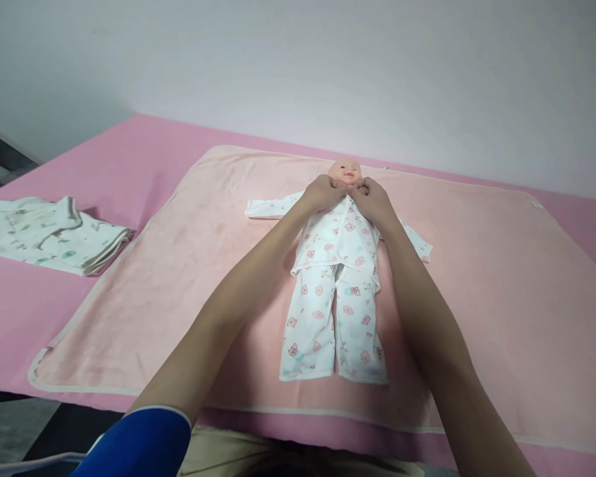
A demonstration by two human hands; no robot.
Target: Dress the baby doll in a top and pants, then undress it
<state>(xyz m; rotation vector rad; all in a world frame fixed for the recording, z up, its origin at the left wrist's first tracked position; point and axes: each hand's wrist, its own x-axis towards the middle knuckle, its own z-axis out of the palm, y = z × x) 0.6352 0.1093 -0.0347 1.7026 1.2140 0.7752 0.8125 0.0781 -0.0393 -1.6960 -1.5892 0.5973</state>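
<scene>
A baby doll (346, 171) lies on its back, its head toward the wall. It wears a white long-sleeved top (322, 238) with small pink and green prints, and matching trousers (310, 324). At the neck, my left hand (322, 192) pinches the left side of the top's collar. Close beside it, my right hand (375, 199) pinches the collar's other side. My fingertips nearly meet under the doll's chin, and they hide the fastening there. Both sleeves stretch outward, and the trouser legs lie flat and slightly apart.
Under the doll spreads a peach blanket (179, 298) with a pale edge, on a pink-covered table (144, 146). Folded printed cloth (54, 232) lies at the far left. Behind the table rises a plain wall (328, 73).
</scene>
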